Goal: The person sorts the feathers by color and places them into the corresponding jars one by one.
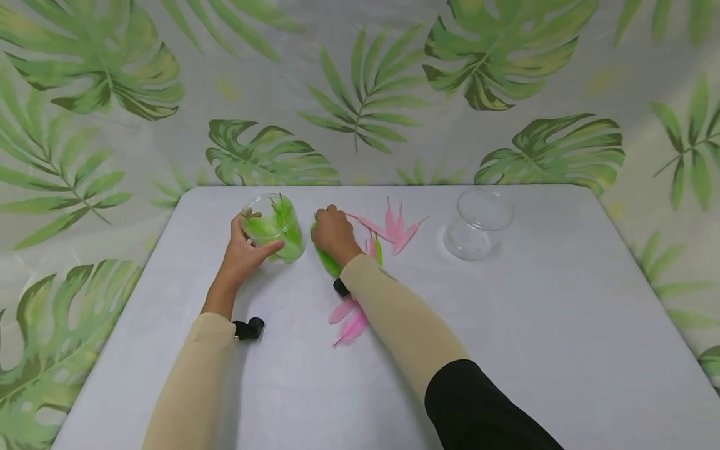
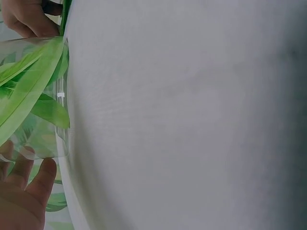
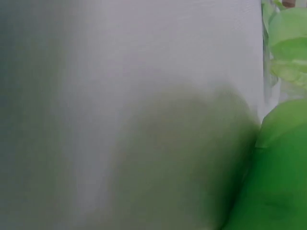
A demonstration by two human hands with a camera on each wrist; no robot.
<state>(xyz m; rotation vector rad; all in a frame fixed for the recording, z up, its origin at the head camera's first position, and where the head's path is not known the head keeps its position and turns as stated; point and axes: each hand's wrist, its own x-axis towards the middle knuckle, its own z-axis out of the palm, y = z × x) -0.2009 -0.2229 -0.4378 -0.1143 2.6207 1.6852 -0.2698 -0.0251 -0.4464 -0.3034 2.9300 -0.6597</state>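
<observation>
Toward the back left of the table, my left hand [image 1: 242,255] grips a clear jar [image 1: 260,236], thumb on the near side and fingers round its left. Green feathers [image 1: 289,231] stand inside it. In the left wrist view, those green feathers [image 2: 29,91] show through the jar's wall beside my fingertips [image 2: 44,179]. Just right of the jar, my right hand [image 1: 334,234] pinches a green feather [image 1: 326,259] that hangs below the fingers; its fingertips are partly hidden. A large blurred green feather [image 3: 278,172] fills the right wrist view's lower right corner.
Pink feathers [image 1: 394,226] lie spread right of my right hand, and more pink feathers [image 1: 353,325] lie under the right forearm. A second clear jar [image 1: 469,240] stands at the back right. A leaf-patterned cloth [image 1: 382,81] hangs behind the white table [image 1: 540,325].
</observation>
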